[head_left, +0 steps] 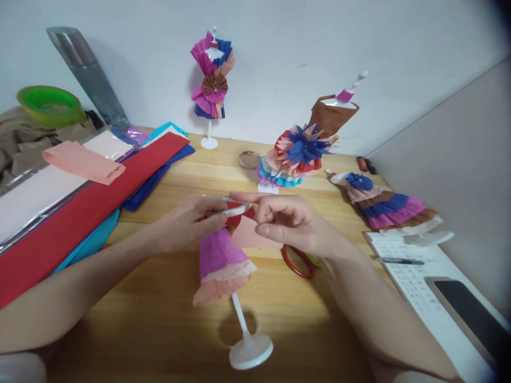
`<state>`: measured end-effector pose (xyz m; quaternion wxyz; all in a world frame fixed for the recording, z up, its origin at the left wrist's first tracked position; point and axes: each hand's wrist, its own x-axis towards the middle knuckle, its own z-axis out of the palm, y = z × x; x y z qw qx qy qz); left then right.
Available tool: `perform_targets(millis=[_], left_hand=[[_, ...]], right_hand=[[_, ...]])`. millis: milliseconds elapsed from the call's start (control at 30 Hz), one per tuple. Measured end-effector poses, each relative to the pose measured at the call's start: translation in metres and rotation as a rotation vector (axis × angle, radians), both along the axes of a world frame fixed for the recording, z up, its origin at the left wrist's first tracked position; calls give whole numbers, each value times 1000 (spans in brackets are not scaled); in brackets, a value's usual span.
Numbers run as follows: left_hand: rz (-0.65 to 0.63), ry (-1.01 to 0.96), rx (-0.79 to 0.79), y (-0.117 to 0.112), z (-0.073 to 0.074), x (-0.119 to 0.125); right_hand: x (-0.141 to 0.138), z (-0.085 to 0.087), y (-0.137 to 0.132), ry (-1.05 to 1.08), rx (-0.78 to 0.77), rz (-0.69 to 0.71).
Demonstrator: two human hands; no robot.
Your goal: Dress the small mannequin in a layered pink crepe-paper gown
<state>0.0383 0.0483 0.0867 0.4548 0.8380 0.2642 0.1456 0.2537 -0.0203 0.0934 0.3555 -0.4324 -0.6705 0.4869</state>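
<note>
My left hand (191,223) is closed on a narrow white roll of tape (236,209), pinched between thumb and fingers. My right hand (293,221) has its index finger stretched to the roll's edge, while its thumb and curled fingers grip a pink piece of crepe paper (248,234). Just beneath both hands is a small dress form with a purple and pink paper skirt (225,260). It is tilted, its white round base (250,351) toward me. Red paper shows at its top, partly hidden by my hands. Whether either hand also touches the form, I cannot tell.
Folded crepe paper (99,207) lies at left. Two dressed forms (213,80) (307,143) stand at the back, and another paper dress (395,207) lies right. Red-handled scissors (299,263) are beside my right hand. A pen (401,260) and phone (467,314) lie on printed sheets.
</note>
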Motion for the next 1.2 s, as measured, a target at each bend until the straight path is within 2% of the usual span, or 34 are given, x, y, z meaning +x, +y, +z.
perform_targets(millis=[133, 200, 500, 733, 933, 1200], left_hand=[[88, 35, 201, 3, -4, 0], [103, 40, 253, 4, -5, 0], [-24, 40, 183, 3, -5, 0], [-97, -23, 50, -2, 0, 0], [-86, 30, 86, -4, 0, -2], [-104, 113, 142, -7, 1, 0]], right_hand=[[-1, 7, -3, -110, 23, 100], [-2, 6, -4, -138, 32, 105], [-8, 0, -7, -157, 25, -101], [-18, -5, -10, -205, 160, -199], [-22, -8, -11, -288, 288, -266], [-25, -11, -10, -367, 383, -243]])
